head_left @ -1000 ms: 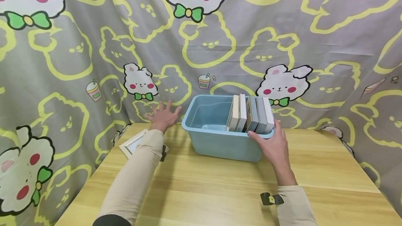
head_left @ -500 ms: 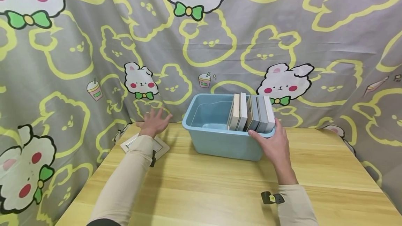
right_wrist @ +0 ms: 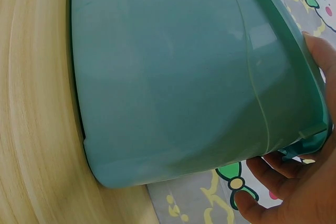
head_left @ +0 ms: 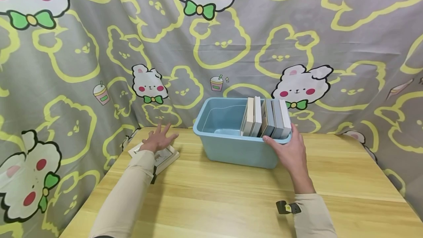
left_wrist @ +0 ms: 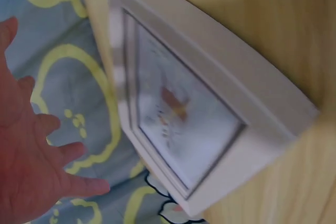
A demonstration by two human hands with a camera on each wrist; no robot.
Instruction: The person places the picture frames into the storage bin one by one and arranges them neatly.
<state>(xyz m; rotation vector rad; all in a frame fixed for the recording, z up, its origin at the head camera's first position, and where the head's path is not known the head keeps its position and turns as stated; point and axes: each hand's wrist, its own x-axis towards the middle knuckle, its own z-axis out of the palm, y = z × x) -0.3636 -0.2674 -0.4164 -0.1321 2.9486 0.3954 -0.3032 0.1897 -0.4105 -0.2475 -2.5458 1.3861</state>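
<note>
My left hand point(head_left: 160, 139) hovers over a picture frame point(head_left: 167, 156) on the left of the table, fingers spread and holding nothing. In the left wrist view the pale border of the frame point(left_wrist: 220, 64) surrounds a blurred picture, and the hand point(left_wrist: 31, 156) is apart from it. With my right hand point(head_left: 293, 153) I grip the right front corner of a blue plastic tub point(head_left: 238, 152), thumb on the front rim. The right wrist view shows the fingers curled round the tub's point(right_wrist: 168, 77) rim. Several flat frame-like pieces point(head_left: 267, 120) stand on edge in the tub's right half.
The light wooden table point(head_left: 211, 201) carries the tub near its back edge. A grey curtain point(head_left: 231, 28) with yellow outlines and rabbit faces hangs close behind and at both sides. The left half of the tub shows its bare inner floor.
My left hand has moved left and a little towards me, from beside the tub to over the picture frame, which shows more now. The right hand keeps its grip on the tub.
</note>
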